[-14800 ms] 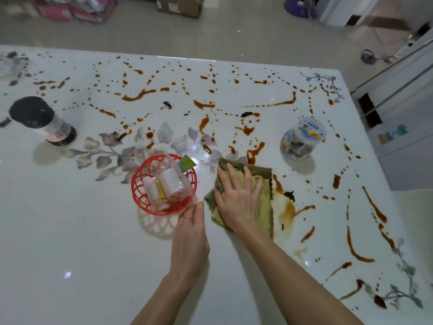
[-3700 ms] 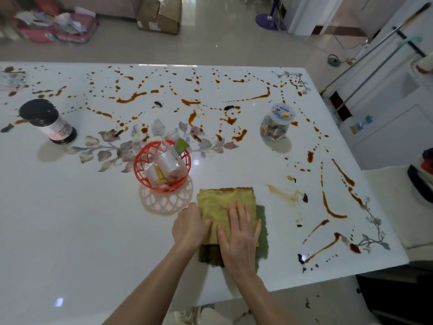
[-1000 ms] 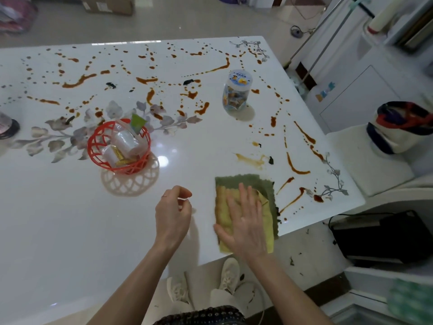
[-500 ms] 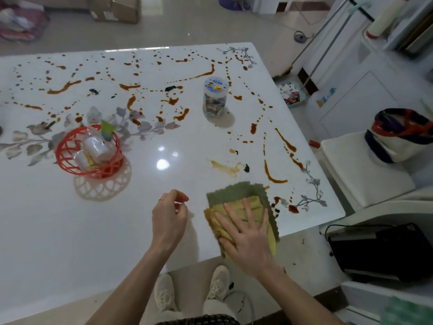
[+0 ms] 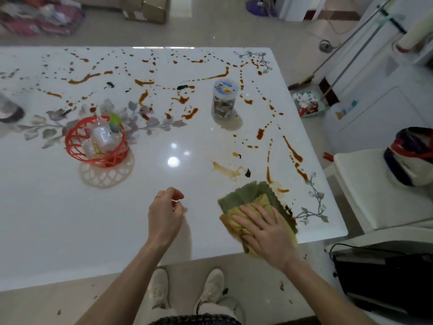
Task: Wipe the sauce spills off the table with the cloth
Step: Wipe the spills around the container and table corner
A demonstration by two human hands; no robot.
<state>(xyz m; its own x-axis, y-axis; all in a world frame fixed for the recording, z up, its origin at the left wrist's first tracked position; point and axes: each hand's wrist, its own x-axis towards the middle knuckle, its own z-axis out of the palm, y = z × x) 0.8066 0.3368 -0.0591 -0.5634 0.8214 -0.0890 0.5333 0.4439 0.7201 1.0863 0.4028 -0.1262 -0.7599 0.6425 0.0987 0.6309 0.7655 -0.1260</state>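
Note:
A folded green and yellow cloth (image 5: 246,198) lies near the front right corner of the white glossy table (image 5: 70,219). My right hand (image 5: 262,228) presses flat on it, fingers spread and straight. My left hand (image 5: 165,214) hovers over bare table to the cloth's left, fingers loosely curled, holding nothing. Brown sauce spills (image 5: 228,171) smear the surface just beyond the cloth. More sauce streaks (image 5: 291,150) run along the right edge, and drips (image 5: 143,99) scatter across the far half.
A red basket (image 5: 77,148) with wrapped packets stands left of centre. A clear jar with a blue lid (image 5: 223,99) stands at the back right. A dark-lidded jar (image 5: 9,109) is cut off at the left edge. A white chair (image 5: 365,188) stands right of the table.
My right hand has slid the cloth to the right, over the streaks near the front right corner. The left hand stays curled in place. The view has shifted slightly.

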